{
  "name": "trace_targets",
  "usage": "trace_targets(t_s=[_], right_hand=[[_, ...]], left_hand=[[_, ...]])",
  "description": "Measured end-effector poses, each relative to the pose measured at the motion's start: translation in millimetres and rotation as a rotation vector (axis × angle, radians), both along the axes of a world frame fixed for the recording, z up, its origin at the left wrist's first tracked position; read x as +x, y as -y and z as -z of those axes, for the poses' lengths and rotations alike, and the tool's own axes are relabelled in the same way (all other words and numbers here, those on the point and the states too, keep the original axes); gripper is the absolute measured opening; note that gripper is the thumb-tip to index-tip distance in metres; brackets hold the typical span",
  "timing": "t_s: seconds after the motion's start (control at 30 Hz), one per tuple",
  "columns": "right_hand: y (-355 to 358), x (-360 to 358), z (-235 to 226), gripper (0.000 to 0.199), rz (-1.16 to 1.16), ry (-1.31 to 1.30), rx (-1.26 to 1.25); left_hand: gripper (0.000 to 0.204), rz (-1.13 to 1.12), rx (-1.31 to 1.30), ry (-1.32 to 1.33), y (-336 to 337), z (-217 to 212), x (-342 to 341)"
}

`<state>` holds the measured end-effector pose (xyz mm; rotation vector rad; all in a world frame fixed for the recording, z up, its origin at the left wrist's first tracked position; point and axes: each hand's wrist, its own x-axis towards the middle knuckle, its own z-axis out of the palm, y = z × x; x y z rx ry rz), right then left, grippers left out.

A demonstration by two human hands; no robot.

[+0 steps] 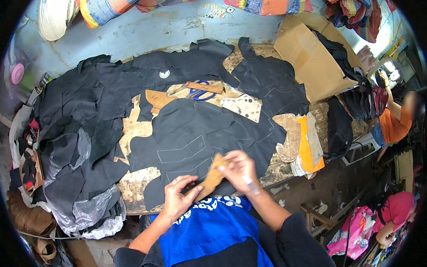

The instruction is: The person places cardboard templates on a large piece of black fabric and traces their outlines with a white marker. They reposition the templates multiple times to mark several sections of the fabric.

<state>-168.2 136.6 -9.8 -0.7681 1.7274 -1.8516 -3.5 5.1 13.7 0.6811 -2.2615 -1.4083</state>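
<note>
Tan cardboard template (212, 177) lies on black fabric (194, 133) at near bench (138, 128) edge | left hand (177, 198) pressed flat on it | right hand (239, 169) pinching its upper edge | risk judged: template slip blurs outline, loose fabric creeping.

A worn wooden surface (137, 127) carries black fabric pieces (194, 133), blue-handled scissors (201, 93), cardboard templates (242, 106) and a stack of orange and tan sheets (307, 146)
</note>
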Motion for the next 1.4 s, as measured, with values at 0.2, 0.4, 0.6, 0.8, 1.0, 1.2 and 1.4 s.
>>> trace_targets(t_s=[0.2,0.4,0.6,0.8,1.0,1.2,1.4], right_hand=[[-97.1,-122.9,-25.5,0.031,0.362,0.125,-0.033],[-102.1,-160.7,-30.8,0.027,0.732,-0.826,0.692],[-11.6,-91.0,-7.9,0.024,0.162,-0.656,0.434],[28.6,-120.2,0.7,0.03,0.421,-0.87,0.634],[27.4,-179.9,13.0,0.046,0.318,-0.991,0.644],[30.4,-206.4,24.1,0.04,0.362,-0.712,0.606],[35.9,-211.6,19.0,0.032,0.462,-0.55,0.578]], left_hand=[[0.037,-0.267,-0.283,0.196,25.5,19.0,8.4],[0.072,-0.353,-0.429,0.386,35.0,26.5,9.9],[0.092,-0.356,-0.299,0.408,45.1,16.5,7.8],[0.076,-0.217,-0.086,0.236,46.5,2.7,15.3],[0.059,-0.27,-0.33,-0.092,128.6,-26.4,15.1],[0.064,-0.574,0.107,-0.476,260.6,-46.6,21.6],[0.086,-0.796,-0.86,0.291,239.8,-4.8,16.3]])
